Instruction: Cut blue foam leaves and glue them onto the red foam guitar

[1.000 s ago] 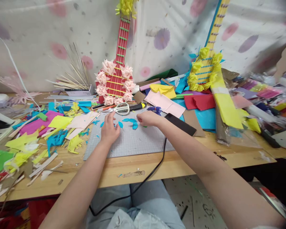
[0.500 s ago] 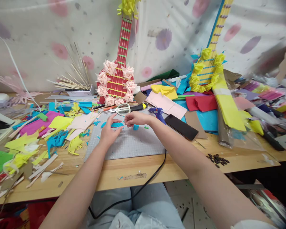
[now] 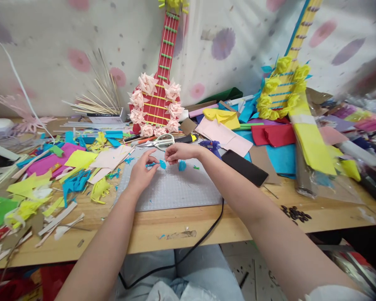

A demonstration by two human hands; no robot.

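Over the far part of a grey cutting mat [image 3: 175, 190], my left hand [image 3: 141, 171] and my right hand [image 3: 179, 152] meet at the fingertips. Both pinch the same small blue paper piece [image 3: 158, 164], which is held between them just above the mat. Another blue paper scrap [image 3: 182, 165] lies on the mat right beside my right hand. White-handled scissors [image 3: 158, 142] rest just beyond my fingers. A blue glue gun [image 3: 210, 145] lies to the right of my right wrist, its black cord [image 3: 203, 234] running off the table edge towards my lap.
A black phone [image 3: 244, 167] lies right of the mat. A red paper guitar with pink flowers [image 3: 156, 104] and a yellow-flowered one [image 3: 285, 88] lean at the back. Coloured paper scraps [image 3: 50, 175] cover the left, stacked sheets [image 3: 275, 142] the right. Dark seeds [image 3: 296, 213] sit near the front edge.
My right hand moved left from beside the glue gun to meet my left hand. Both closed on a blue paper piece and lifted it off the mat. The view shifted slightly.
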